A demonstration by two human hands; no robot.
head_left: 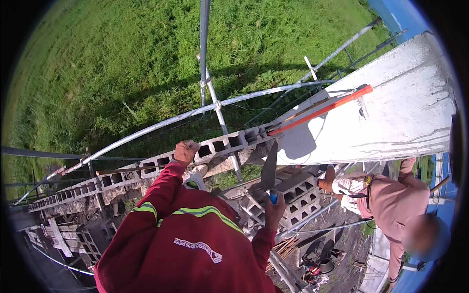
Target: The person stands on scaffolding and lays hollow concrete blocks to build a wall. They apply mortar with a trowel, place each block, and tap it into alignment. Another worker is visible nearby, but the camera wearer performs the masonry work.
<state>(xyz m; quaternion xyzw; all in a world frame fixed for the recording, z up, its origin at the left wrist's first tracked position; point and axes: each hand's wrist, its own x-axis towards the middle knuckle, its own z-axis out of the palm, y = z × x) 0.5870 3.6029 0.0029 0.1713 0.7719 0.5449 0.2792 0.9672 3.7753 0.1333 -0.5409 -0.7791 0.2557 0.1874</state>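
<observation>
My left hand (186, 150) rests on the top row of hollow grey concrete blocks (220, 145), its fingers curled over a block. My right hand (273, 210) grips the blue handle of a trowel (268, 168), whose dark blade points up toward the block row. A long orange bar (320, 110) runs from the blocks' right end across a white concrete surface (391, 117). A thin brown rod (132, 169) lies along the blocks left of my left hand.
Metal scaffold tubes (146, 136) cross beyond the wall, above green grass (122, 53). Stacked blocks (298, 200) stand below my right hand. A co-worker in pink (386, 200) is at the right. Tools, a bucket (326, 265) and planks lie on the ground below.
</observation>
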